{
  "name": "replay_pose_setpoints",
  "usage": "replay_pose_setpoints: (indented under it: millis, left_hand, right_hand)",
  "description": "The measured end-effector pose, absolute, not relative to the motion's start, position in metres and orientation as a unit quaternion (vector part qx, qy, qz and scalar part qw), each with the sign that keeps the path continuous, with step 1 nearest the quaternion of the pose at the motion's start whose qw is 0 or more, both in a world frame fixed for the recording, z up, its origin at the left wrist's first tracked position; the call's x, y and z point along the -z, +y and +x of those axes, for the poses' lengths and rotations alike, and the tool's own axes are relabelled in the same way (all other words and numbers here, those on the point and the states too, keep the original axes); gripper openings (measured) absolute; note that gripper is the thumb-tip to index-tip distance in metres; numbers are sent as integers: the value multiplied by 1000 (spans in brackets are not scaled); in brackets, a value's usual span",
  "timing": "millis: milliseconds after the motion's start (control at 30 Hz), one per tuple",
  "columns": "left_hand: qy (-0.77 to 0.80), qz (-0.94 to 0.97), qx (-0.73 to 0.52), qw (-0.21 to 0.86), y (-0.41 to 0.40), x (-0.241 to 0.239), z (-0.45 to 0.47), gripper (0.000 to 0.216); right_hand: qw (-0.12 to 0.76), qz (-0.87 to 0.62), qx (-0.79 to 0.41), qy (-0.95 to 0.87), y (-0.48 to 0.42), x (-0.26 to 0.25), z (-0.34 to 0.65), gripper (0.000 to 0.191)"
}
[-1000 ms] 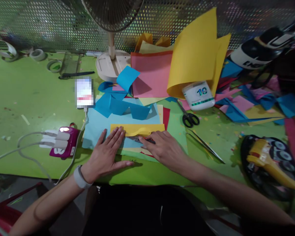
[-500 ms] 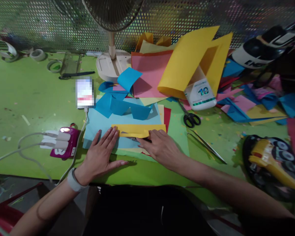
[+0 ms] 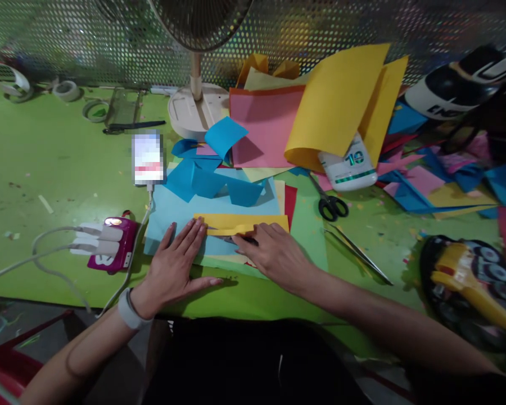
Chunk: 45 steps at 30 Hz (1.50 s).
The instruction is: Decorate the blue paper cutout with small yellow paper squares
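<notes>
A yellow paper strip (image 3: 253,223) is pinned flat on the light blue sheet (image 3: 172,211) by the open left hand (image 3: 177,264). A cutter blade (image 3: 231,239) is pinched in the right hand (image 3: 274,254); the cut appears partly made, its left portion remaining.

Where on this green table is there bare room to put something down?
Bare green table lies left of the phone, between the tape rolls and the power strip. A smaller patch sits right of the scissors. Around both hands and the paper pile it is crowded.
</notes>
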State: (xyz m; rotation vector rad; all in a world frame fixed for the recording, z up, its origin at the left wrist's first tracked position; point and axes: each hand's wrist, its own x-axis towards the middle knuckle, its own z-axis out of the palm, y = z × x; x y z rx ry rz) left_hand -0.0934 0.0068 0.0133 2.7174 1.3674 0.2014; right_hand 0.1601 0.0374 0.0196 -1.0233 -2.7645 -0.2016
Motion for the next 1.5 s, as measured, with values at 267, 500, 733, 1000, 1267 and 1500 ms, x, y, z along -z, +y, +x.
replay_pose_setpoints:
  millis: [267, 500, 733, 1000, 1267, 1500]
  left_hand:
    - [448, 890, -63, 60, 7, -16, -95, 101]
    - [467, 880, -62, 68, 10, -20, -104, 94]
    - [471, 879, -47, 62, 9, -19, -103, 96]
    - [468, 880, -66, 57, 8, -17, -103, 99]
    - [468, 878, -67, 73, 9, -20, -103, 98]
    - [465, 876, -68, 104, 11, -23, -107, 94]
  right_hand:
    - [105, -341, 46, -933, 35, -20, 162, 27]
    - [69, -344, 35, -936, 35, -23, 162, 20]
    - [64, -339, 43, -938, 38, -21, 153, 25]
    - [83, -340, 39, -936, 36, -19, 154, 28]
    - [81, -318, 26, -944, 41, -19, 148, 29]
    - [106, -350, 26, -930, 40, -20, 145, 26]
